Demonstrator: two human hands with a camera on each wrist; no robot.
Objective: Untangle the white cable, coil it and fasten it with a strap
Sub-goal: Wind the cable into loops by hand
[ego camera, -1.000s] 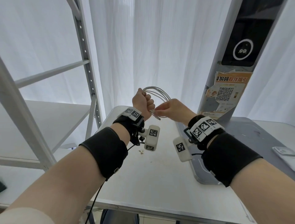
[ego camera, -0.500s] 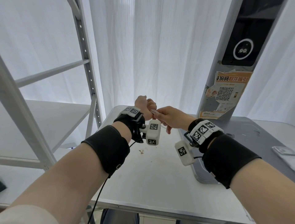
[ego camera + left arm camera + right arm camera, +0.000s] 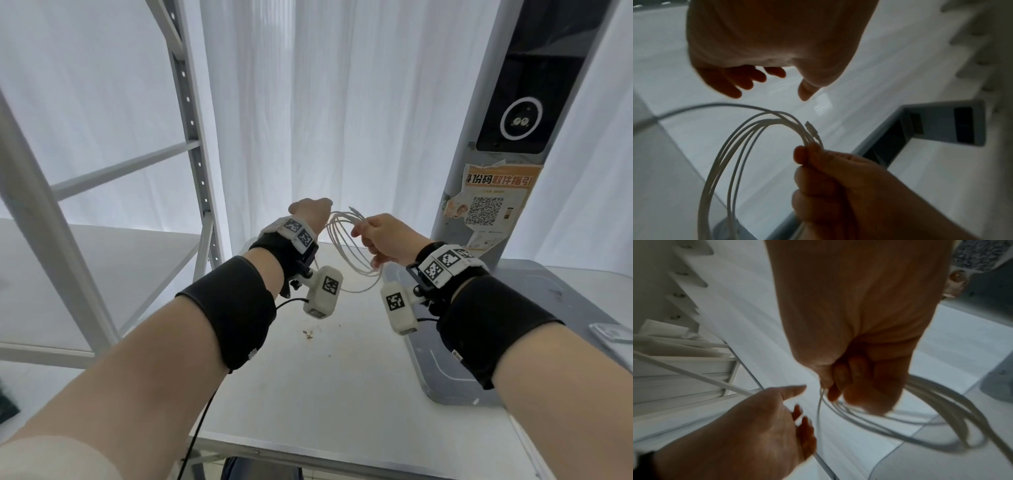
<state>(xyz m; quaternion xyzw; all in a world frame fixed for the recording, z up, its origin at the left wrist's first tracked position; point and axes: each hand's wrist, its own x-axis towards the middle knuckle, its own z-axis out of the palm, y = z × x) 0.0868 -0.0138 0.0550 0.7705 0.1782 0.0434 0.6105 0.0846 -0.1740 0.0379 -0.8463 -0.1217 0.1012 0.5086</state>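
The left hand point(image 3: 310, 214) has let go, fingers point(image 3: 740, 81) loose; the right hand point(image 3: 383, 236) pinches the white cable point(image 3: 346, 253) coil, keeping loops together.

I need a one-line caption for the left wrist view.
Right hand grips the coiled white cable; open left hand hovers above it.

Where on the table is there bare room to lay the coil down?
The table is bare between the forearms, from the crumbs to the near edge. The right side is taken by the kiosk base. The right hand holds the coil above the far end; the left hand is open.
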